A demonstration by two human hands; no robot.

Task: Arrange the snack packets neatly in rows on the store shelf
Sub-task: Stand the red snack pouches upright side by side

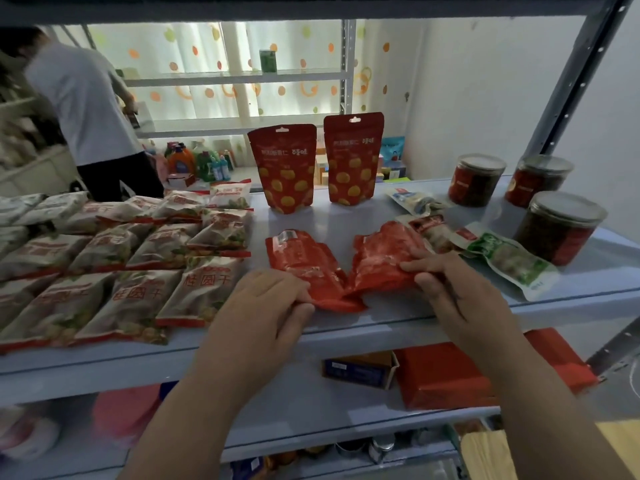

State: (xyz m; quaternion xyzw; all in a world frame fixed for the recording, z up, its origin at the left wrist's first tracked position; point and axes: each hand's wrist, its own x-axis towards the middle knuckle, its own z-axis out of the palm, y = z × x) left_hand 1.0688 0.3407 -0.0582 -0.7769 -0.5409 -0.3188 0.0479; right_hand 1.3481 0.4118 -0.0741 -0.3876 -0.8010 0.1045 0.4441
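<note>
Packets: white packets (138,258) at left already lie flat in rows, so that part looks done. 2 upright pouches (285,168), red w/ yellow dots, stand side by side at far middle. 2 more red ones lie flat near the shelf (346,327) front edge, glossy, crumpled, near ends touching in a V. L hand (266,303) pinches the left pouch (301,258) at its near end; R hand (446,282) grips the right pouch (384,254). Prob these go upright next. Still left: loose packs (429,230) and a green pack (512,265) askew at right, by the jars (561,226). Est approx half done.
</note>
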